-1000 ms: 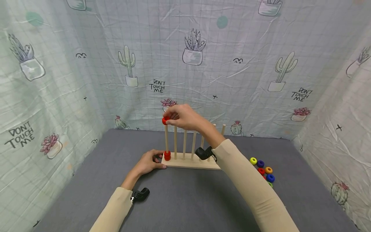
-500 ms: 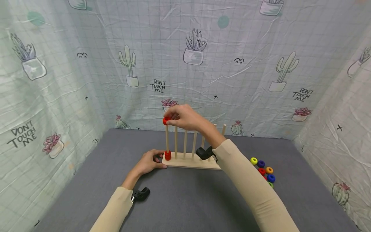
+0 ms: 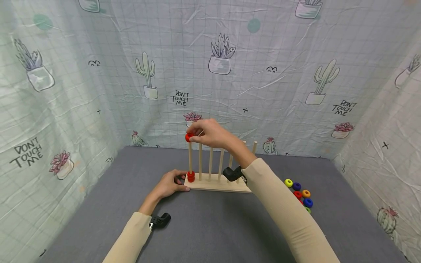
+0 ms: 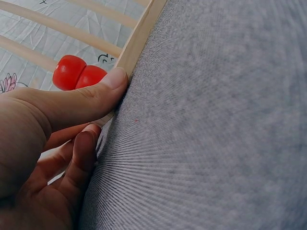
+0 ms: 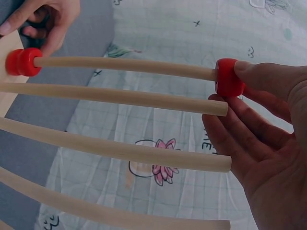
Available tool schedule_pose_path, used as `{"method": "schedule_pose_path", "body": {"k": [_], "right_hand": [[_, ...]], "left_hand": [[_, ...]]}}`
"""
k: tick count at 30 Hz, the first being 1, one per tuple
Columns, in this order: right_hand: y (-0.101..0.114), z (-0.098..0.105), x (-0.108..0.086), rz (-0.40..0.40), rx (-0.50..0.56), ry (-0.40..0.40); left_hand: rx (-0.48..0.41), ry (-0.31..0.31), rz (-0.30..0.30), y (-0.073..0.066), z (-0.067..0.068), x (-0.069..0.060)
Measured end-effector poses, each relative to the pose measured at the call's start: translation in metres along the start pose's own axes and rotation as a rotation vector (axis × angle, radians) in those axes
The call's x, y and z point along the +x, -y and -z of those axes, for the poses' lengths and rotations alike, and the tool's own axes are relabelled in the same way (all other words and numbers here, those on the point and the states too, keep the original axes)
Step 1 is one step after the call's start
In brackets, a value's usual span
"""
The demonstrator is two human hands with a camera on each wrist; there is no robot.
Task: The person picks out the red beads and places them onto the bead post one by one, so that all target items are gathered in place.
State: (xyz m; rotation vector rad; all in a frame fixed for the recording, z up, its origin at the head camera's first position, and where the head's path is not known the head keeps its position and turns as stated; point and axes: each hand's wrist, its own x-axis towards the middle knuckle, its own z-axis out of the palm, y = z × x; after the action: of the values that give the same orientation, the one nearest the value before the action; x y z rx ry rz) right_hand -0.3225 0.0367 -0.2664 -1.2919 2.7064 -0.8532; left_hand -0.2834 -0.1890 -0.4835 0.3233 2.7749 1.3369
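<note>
Grey desk lies before us; our right hand, the nearer, pinches a round red bead at the tip of the leftmost pale wooden peg, in line with its upright axis; two red beads sit at its foot, beside our left hand, which grips the flat wooden base.
</note>
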Motion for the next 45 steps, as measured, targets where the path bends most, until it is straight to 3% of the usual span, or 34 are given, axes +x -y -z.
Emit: {"method": "schedule_pose_path", "body": {"k": [32,45], "right_hand": [[0.002,0.004,-0.004,0.035,0.002,-0.023],[0.013,0.013,-0.034,0.151,-0.062,-0.068]], "left_hand": [[0.009,-0.001,-0.001,0.002,-0.001,-0.001],[0.014,-0.008,0.009,0.002,-0.002,-0.001]]}}
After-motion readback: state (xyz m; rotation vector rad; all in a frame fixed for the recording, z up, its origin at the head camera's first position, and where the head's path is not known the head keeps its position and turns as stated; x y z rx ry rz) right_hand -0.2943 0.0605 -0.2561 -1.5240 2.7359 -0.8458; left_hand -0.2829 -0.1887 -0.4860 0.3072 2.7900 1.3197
